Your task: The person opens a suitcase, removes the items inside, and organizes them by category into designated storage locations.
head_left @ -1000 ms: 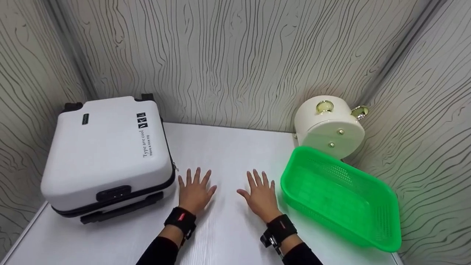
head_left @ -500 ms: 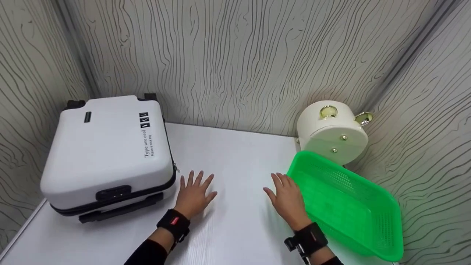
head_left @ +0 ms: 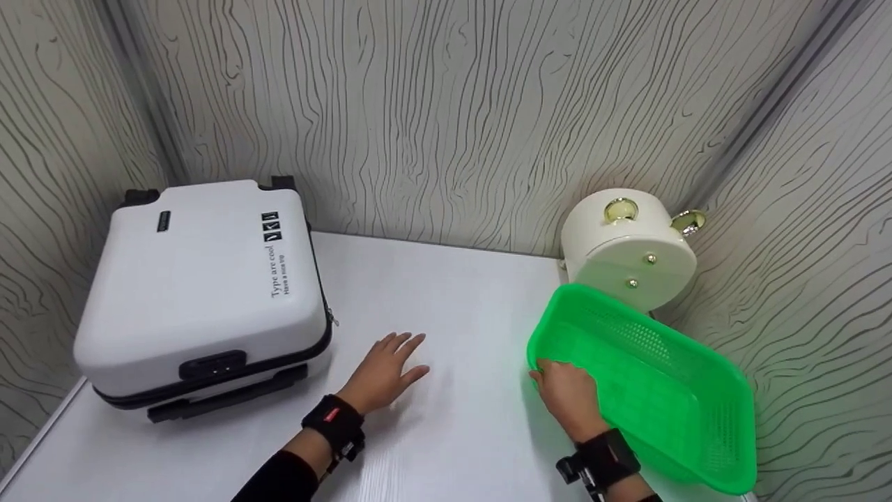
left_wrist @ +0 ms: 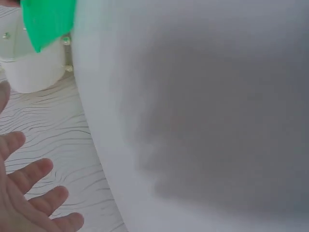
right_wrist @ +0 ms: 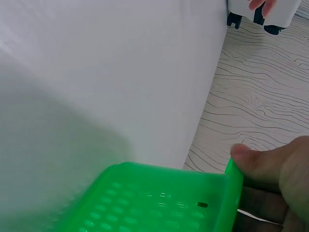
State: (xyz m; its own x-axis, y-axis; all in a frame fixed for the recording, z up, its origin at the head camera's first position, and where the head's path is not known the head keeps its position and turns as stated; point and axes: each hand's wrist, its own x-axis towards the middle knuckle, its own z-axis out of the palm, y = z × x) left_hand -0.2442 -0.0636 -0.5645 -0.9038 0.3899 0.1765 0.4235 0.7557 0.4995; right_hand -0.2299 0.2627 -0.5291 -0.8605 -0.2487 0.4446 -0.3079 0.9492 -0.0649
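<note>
A green plastic basket (head_left: 648, 411) with perforated sides stands at the right of the table. My right hand (head_left: 568, 396) grips its near left rim; in the right wrist view the thumb (right_wrist: 246, 157) lies on the outer side of the rim, with the other fingers over the inside. Above the table's middle is my left hand (head_left: 383, 373), fingers spread and nothing in them. In the left wrist view its fingers (left_wrist: 34, 176) are apart from everything. Nearest to that hand, on the left, lies a white suitcase (head_left: 202, 272) with black trim.
Behind the basket sits a cream round-fronted box (head_left: 627, 244) with gold knobs and gold ring-like parts. Wood-grain patterned panels (head_left: 418, 125) enclose the white table (head_left: 432, 293) at the back and both sides. The suitcase has a black handle (head_left: 226, 401) along its near side.
My right hand has moved right from the table's middle to the basket and taken hold of its rim. The left hand has shifted slightly and turned toward the right.
</note>
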